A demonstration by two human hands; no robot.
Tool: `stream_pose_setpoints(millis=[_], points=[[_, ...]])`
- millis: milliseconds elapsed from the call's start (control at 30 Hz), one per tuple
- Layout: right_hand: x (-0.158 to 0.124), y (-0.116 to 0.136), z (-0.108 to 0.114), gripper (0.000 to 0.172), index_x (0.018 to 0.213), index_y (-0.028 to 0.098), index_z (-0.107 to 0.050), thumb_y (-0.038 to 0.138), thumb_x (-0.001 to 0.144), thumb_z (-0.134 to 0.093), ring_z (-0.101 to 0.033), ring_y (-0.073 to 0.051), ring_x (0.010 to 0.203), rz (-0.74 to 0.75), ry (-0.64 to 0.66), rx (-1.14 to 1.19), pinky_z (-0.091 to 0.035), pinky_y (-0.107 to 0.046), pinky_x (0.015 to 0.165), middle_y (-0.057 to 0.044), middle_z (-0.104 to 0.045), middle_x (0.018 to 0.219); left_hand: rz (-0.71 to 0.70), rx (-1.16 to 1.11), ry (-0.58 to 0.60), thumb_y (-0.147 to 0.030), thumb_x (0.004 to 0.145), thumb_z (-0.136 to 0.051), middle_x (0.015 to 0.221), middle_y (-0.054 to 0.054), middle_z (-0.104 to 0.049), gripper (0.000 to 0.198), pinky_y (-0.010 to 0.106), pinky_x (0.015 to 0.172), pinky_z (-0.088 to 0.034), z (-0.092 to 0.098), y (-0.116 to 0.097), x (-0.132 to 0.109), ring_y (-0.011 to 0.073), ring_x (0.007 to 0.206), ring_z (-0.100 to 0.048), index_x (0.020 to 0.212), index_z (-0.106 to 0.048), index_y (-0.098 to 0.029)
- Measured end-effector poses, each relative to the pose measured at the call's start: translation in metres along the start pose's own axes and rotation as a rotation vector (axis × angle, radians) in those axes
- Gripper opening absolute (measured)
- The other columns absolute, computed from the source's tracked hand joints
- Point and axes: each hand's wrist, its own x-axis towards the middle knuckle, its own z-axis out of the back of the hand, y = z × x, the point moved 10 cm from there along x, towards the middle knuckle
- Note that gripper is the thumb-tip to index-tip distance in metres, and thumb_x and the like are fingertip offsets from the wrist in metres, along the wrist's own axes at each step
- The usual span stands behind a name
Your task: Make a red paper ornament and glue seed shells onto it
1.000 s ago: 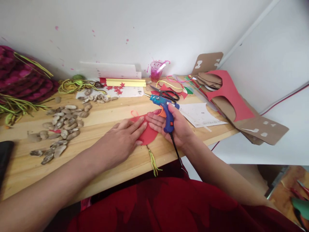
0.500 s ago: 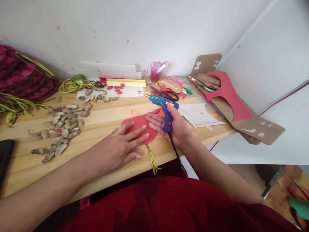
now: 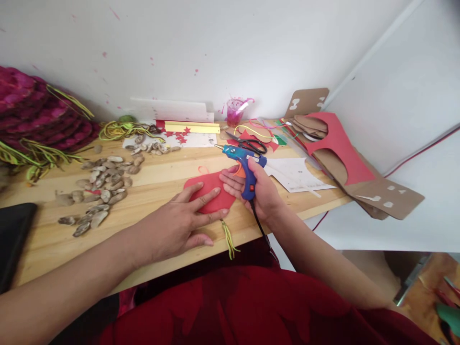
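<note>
Flat on the wooden table lies a rounded red paper piece (image 3: 212, 203), with an orange loop (image 3: 203, 169) at its far edge and a yellow-green yarn tassel (image 3: 228, 239) at its near edge. My left hand (image 3: 190, 213) rests on it, fingers spread and pressing it down. A blue hot glue gun (image 3: 248, 182) with an orange trigger sits in my right hand (image 3: 264, 191), held between thumb and palm. Its nozzle points left, above the table. The fingers of this hand stretch toward the red piece and touch its right side.
Peanut shells (image 3: 104, 179) lie in a heap at left, near a dark flat device (image 3: 16, 239). Black-handled scissors (image 3: 251, 143), small red paper stars (image 3: 182, 136) and a yellow strip (image 3: 192, 127) lie behind. Cut red sheet (image 3: 347, 148) and cardboard (image 3: 391, 196) overhang at right.
The view has shifted slightly, so the scene sits a little lower and to the right. My left fingers have slid slightly toward the tassel end of the red piece; the glue gun stays in my right hand.
</note>
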Motion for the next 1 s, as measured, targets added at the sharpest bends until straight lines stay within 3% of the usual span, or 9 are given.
stream_pose_setpoints(millis=[133,267,333,433,533,800,900,1000], points=[[-0.001,0.001,-0.001,0.041,0.088,0.021,-0.070,0.051,0.103,-0.045,-0.075,-0.024,0.109,0.009,0.018,-0.004,-0.057,-0.041,0.101,-0.010,-0.080,0.094,0.015,-0.022,0.007,-0.063,0.099,-0.049,0.167,0.004,-0.038,0.061,0.068,0.120,-0.026,0.004,-0.002,0.002,0.0468,0.153,-0.025,0.156,-0.043,-0.043],[-0.002,0.002,-0.001,0.040,0.090,0.022,-0.070,0.053,0.102,-0.047,-0.075,-0.026,0.109,0.032,0.035,0.007,-0.057,-0.044,0.101,-0.010,-0.080,0.095,0.109,-0.095,-0.006,-0.055,0.105,-0.038,0.161,0.010,-0.048,0.068,0.059,0.120,-0.033,0.010,0.004,0.002,0.0397,0.152,-0.030,0.165,-0.027,-0.024],[-0.002,0.002,0.000,0.040,0.089,0.022,-0.070,0.053,0.101,-0.048,-0.075,-0.026,0.109,0.032,0.038,0.003,-0.057,-0.045,0.102,-0.010,-0.080,0.095,0.144,-0.111,-0.017,-0.053,0.106,-0.036,0.160,0.009,-0.049,0.067,0.056,0.120,-0.034,0.012,0.007,0.002,0.0384,0.152,-0.030,0.163,-0.032,-0.019],[-0.002,0.001,0.001,0.040,0.086,0.023,-0.070,0.053,0.101,-0.048,-0.075,-0.026,0.107,0.030,0.040,-0.012,-0.057,-0.045,0.103,-0.009,-0.080,0.093,0.117,-0.093,-0.023,-0.055,0.105,-0.038,0.161,0.005,-0.047,0.060,0.056,0.123,-0.029,0.015,0.006,0.005,0.0363,0.152,-0.032,0.155,-0.049,-0.024],[-0.001,0.002,0.001,0.040,0.087,0.023,-0.070,0.054,0.101,-0.049,-0.075,-0.026,0.107,0.036,0.043,-0.012,-0.057,-0.046,0.102,-0.009,-0.080,0.093,0.133,-0.062,-0.012,-0.059,0.104,-0.037,0.161,0.007,-0.047,0.063,0.055,0.122,-0.031,0.014,0.007,0.010,0.0363,0.147,-0.039,0.156,-0.048,-0.023],[0.002,-0.001,0.003,0.032,0.097,0.023,-0.070,0.049,0.100,-0.052,-0.075,-0.026,0.109,0.060,0.016,0.024,-0.058,-0.047,0.102,-0.008,-0.079,0.095,0.458,0.112,-0.029,-0.069,0.100,-0.038,0.171,0.017,-0.024,0.088,0.055,0.108,-0.042,0.001,0.016,0.028,0.0422,0.143,-0.039,0.163,-0.027,-0.009],[0.002,-0.002,0.003,0.030,0.098,0.023,-0.070,0.048,0.100,-0.053,-0.075,-0.026,0.109,0.059,0.014,0.043,-0.058,-0.047,0.102,-0.008,-0.079,0.096,0.442,0.105,0.018,-0.077,0.095,-0.038,0.172,0.015,-0.021,0.097,0.056,0.107,-0.041,-0.003,0.014,0.029,0.0441,0.144,-0.037,0.164,-0.023,-0.011],[0.001,-0.002,0.002,0.028,0.098,0.023,-0.069,0.048,0.098,-0.057,-0.075,-0.026,0.109,0.064,0.020,0.056,-0.057,-0.048,0.103,-0.007,-0.079,0.097,0.340,0.061,0.064,-0.081,0.093,-0.033,0.170,0.012,-0.027,0.097,0.058,0.111,-0.037,-0.006,0.010,0.024,0.0450,0.149,-0.032,0.165,-0.022,-0.017]])
